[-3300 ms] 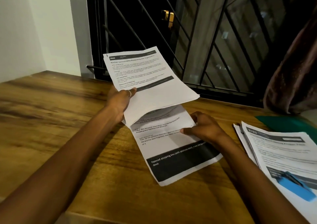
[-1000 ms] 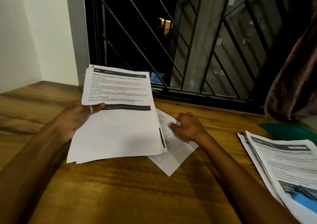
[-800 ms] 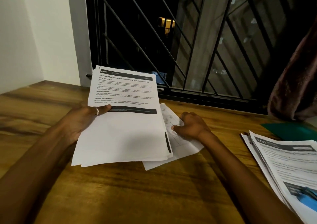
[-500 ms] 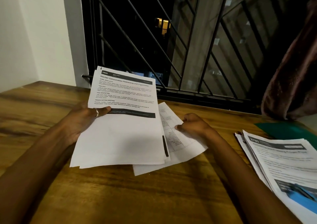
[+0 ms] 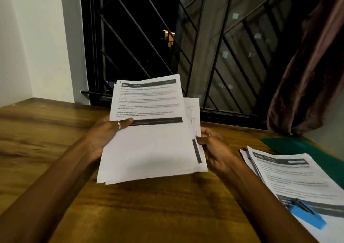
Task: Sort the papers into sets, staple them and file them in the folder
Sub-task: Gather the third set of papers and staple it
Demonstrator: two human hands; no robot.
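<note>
Wood-grain table (image 5: 149,215) carries the work. Step in hand, as judged: sorting, with one set being gathered and not yet stapled. Left hand (image 5: 108,133) grips the sheaf (image 5: 149,149) at its 9 o'clock edge, thumb curled over the top page and fingers beneath. The sheaf is held tilted above the table, mid-view. Right hand (image 5: 214,148) sits at the sheaf's 3 o'clock edge with fingers curled. It pinches an offset sheet (image 5: 192,110) that juts out behind the sheaf toward 1 o'clock, though blur hides the finer detail of the grip. Next move, as judged: bring that sheet flush and square all corners, then reach for the blue stapler (image 5: 307,216), which lies on a second pile (image 5: 297,179) at 4 o'clock. Container: green folder (image 5: 297,148) at 3 o'clock lies flat, its near part under the second pile. Whether anything is inside it cannot be told, and no sheets show filed in it.
</note>
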